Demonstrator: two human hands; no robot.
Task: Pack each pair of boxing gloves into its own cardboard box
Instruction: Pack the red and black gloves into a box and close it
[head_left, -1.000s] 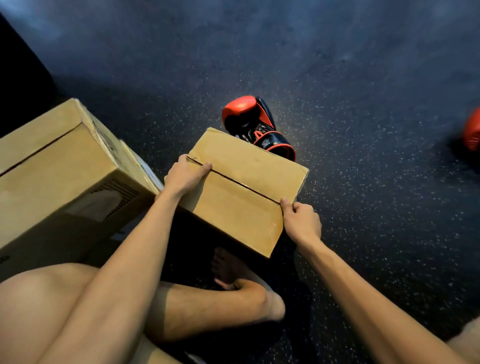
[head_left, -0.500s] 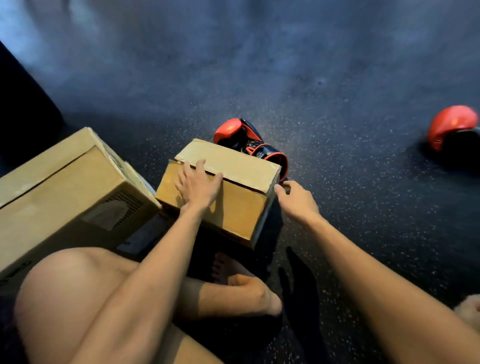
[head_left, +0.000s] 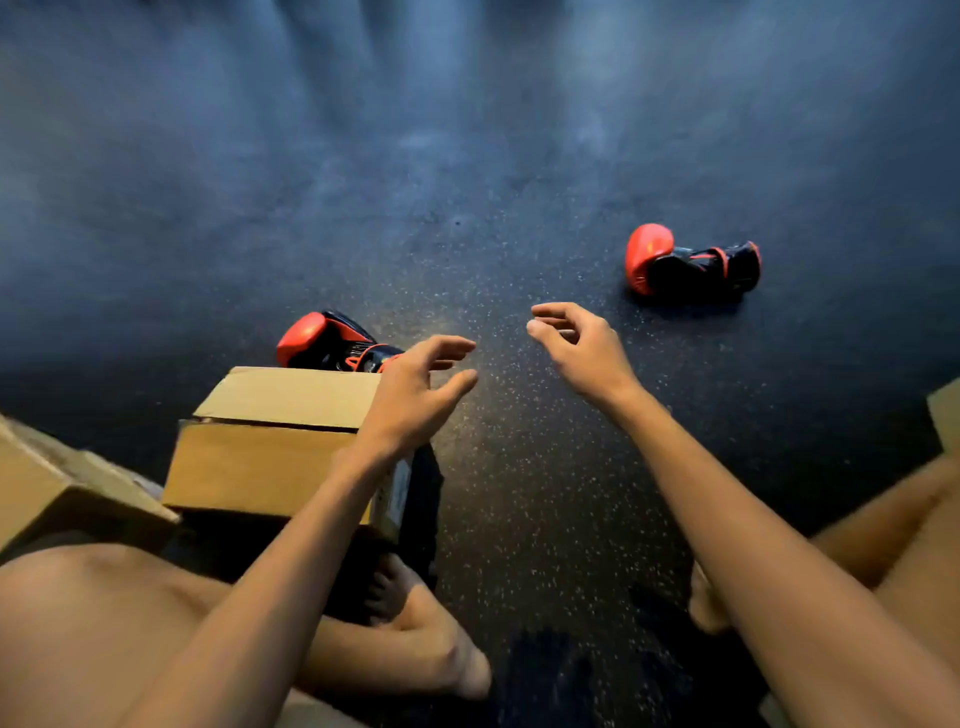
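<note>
Both hands have come off the box (head_left: 270, 457) since half a second ago and now reach out over the bare floor (head_left: 467, 156), while the view has swung right so the far glove (head_left: 685, 262) sits well inside it.

Nearest, the box rests shut at the left, its two top flaps meeting along a seam, with a second box (head_left: 57, 483) just beside it at the left edge. The left hand (head_left: 415, 389) hovers above the box's right far corner, fingers spread and loosely curled, holding nothing. The right hand (head_left: 576, 343) is a little farther out and to the right, thumb and fingers apart, also empty.

Just behind the box lies the near glove (head_left: 324, 343), partly hidden by the box's far edge; its red padding points left and its cuff right, ending close under the left hand. So that glove is the left hand's by reach.

The far glove lies well apart, far and to the right of the right hand. Its long axis runs left to right, red padding toward the hand, black cuff away. Whether its strap is fastened is probably too blurred to tell. The right hand is plainly the nearer one, and its open fingers would meet the padded end first.
</note>
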